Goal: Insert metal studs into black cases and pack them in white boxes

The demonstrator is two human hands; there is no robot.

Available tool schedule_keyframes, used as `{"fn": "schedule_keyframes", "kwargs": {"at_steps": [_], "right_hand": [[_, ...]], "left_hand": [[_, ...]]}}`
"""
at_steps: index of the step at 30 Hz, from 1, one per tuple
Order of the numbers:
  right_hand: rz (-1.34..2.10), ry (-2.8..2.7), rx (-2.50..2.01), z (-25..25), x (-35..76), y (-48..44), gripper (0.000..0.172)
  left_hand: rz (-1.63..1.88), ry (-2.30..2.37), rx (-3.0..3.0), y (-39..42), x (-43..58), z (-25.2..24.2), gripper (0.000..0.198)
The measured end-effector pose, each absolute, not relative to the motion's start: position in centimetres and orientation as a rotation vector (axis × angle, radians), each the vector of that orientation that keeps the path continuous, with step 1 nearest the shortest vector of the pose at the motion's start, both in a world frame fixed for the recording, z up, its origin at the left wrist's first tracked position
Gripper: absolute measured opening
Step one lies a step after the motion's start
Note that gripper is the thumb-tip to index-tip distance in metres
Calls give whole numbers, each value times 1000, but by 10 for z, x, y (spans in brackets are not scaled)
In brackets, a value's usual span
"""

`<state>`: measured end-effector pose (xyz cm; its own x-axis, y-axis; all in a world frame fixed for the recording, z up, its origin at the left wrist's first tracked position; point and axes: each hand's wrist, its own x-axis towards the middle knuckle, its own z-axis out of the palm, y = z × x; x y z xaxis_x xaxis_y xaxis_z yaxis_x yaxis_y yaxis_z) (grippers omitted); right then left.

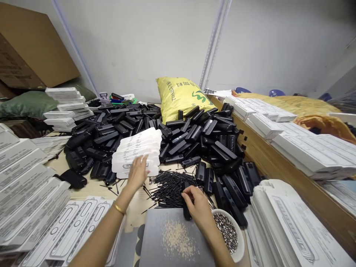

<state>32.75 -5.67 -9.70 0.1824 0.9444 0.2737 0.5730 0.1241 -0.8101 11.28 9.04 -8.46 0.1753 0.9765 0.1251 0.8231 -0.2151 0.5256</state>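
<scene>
My left hand [138, 172] rests with its fingers apart on the nearest of several overlapping white printed cards [136, 146], which lie fanned out over the black pile. In my right hand [197, 202], thumb and fingers grip a long black plastic piece [186, 209], held upright at the far edge of a grey board [152, 237]. Just beyond it is a heap of thin black sticks [171, 187]. A white bowl [241, 244] of small shiny metal pieces [226, 230] stands beside my right forearm, which partly covers it. Pale crumbs [178, 239] are scattered on the board.
Many similar black plastic pieces [191, 135] cover the table's back. A yellow sack [180, 96] stands behind them. White boxes [25, 185] are stacked at left, with more boxes [311, 148] along a wooden ledge [280, 174] at right. A flat white stack [289, 222] sits front right.
</scene>
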Motion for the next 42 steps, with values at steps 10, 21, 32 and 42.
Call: {"fn": "schedule_keyframes", "kwargs": {"at_steps": [10,21,32,42], "right_hand": [[610,-1478,-1615,-109,338,-75,18],[412,-1645,-1590,-126,284,-31,11],[475,-1495,-1605,-123,277,36,12],[970,-1655,-1048,-37,359,-9,23]], "left_hand": [[283,1653,2246,116,91,-99,83],[231,1479,2272,91,77,-104,36],[548,1325,2133,89,93,-68,13],[348,547,834,-11,142,-31,43]]}}
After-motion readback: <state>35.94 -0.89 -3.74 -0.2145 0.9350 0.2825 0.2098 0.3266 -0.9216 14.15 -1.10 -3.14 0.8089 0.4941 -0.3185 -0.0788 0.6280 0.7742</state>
